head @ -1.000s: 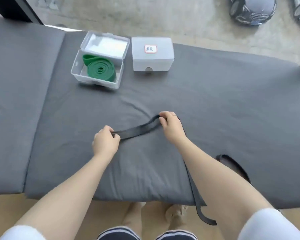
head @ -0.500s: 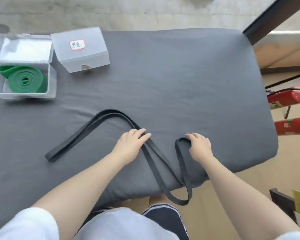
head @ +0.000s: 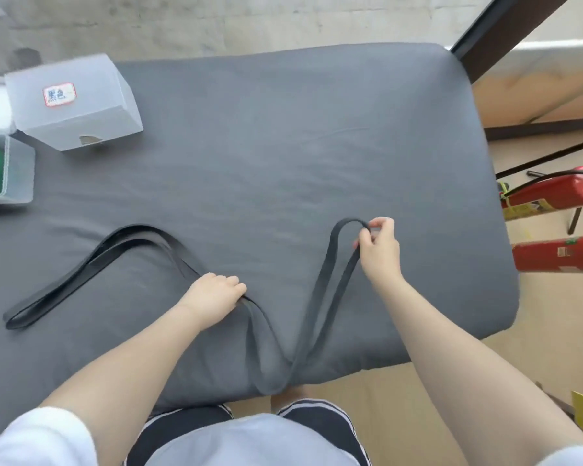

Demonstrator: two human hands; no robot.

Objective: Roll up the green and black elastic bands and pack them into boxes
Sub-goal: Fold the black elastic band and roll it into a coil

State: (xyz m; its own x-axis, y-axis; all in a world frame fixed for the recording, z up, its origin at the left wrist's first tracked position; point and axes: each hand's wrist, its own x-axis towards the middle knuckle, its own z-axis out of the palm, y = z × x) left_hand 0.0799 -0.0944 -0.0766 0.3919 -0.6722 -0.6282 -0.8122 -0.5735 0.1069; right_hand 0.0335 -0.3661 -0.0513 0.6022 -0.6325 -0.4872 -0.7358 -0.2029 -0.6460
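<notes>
The right hand (head: 379, 245) is now pinching the black band's (head: 138, 242) looped end, lifted off the mat (head: 300, 136) since a moment ago; rolling looks about to begin. The left hand (head: 212, 299) is pressing the band's middle flat, well below the closed box (head: 71, 102).

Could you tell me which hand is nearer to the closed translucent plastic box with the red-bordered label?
Left. The left hand presses the black elastic band below and right of the closed translucent plastic box; the right hand pinches the band's end farther right.
</notes>
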